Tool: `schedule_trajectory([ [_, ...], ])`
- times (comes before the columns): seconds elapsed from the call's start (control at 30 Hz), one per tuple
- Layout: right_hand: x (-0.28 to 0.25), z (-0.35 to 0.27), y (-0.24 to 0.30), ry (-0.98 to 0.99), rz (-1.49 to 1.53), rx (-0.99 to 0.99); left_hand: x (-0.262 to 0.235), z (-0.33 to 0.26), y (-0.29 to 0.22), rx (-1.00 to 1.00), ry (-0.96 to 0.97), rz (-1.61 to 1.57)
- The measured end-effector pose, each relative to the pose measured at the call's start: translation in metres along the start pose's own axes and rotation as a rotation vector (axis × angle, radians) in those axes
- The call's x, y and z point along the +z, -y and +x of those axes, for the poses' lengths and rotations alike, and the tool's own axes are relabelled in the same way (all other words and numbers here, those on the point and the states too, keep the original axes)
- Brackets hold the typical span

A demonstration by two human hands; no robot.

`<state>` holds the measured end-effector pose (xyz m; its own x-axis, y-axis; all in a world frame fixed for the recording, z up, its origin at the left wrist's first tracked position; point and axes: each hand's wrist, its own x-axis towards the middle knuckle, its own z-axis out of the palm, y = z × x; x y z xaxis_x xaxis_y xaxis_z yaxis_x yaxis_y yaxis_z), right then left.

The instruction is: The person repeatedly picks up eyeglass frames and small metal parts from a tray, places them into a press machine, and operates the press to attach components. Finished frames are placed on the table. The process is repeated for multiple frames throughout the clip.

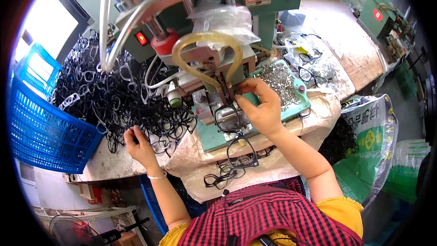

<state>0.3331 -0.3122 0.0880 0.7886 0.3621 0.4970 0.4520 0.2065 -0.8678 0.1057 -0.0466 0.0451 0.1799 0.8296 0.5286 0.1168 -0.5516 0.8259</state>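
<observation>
A black eyeglass frame (239, 134) sits at the jig of a green bench machine (210, 143), one rim under the working head and the other hanging toward me. My right hand (265, 109) is at the frame's upper end, its thumb and fingers bent around the spot beside the head. The fingertips are partly hidden there. My left hand (141, 148) is at the near edge of a large heap of black frames (123, 82). Its fingers are curled together, and what they hold, if anything, is too small to tell.
A blue basket (50, 127) leans beside the heap. Right of the jig lies a green tray (298, 102) of small metal bits. A yellowish hose (207, 36) loops over the head. Loose frames (223, 175) lie on the paper near me. A green-white sack (368, 141) stands at right.
</observation>
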Motion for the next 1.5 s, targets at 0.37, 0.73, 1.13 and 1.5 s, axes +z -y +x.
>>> schedule_trajectory([
  [0.37,0.014,-0.007,0.034,0.068,0.322,0.261,0.056,-0.024,-0.127,0.313,-0.084,-0.254],
  [0.73,-0.096,-0.007,-0.074,0.026,-0.952,-0.092,0.091,-0.090,-0.147,1.037,0.487,-0.049],
  [1.13,-0.072,0.035,-0.096,0.356,-0.938,-0.472,0.067,-0.106,-0.131,0.869,0.599,-0.018],
  [1.5,-0.077,0.010,-0.079,-0.127,-0.515,-0.097,-0.123,0.003,-0.009,0.235,-0.145,0.897],
])
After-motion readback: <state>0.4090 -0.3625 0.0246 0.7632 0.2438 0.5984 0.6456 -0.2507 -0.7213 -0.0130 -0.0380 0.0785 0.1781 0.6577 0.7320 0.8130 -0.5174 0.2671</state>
